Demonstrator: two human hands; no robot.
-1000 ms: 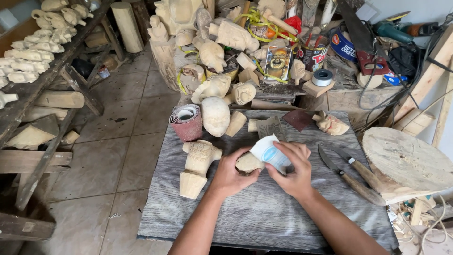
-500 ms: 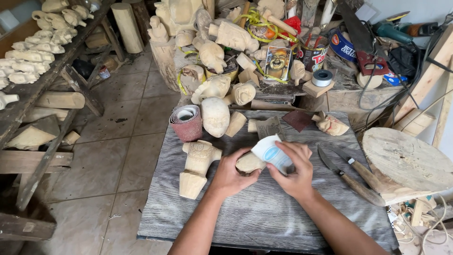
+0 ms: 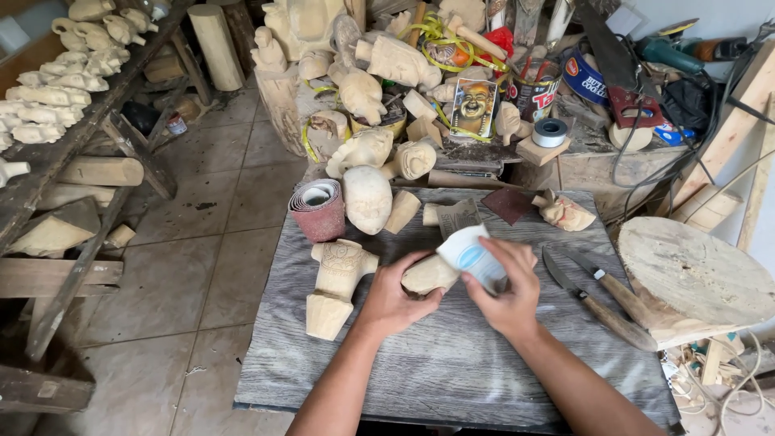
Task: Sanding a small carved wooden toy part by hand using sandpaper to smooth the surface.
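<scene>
**Both hands on small wood carving, sandpaper applied**

Left hand (image 3: 397, 297) is gripping a small pale wood carving (image 3: 426, 274) at mid-workbench (image 3: 452, 363). Right hand (image 3: 504, 292) is pinching a folded sandpaper sheet (image 3: 471, 255), pressing it against the carving. A carved wooden figure (image 3: 335, 287) is lying just left; two knives (image 3: 601, 297) are lying right.

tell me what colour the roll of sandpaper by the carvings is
Dull red on the outside, pale inside, seen in the head view: the sandpaper roll.

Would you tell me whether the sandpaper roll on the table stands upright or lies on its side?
On its side: the sandpaper roll shows its coiled end, resting on the grey table.
</scene>
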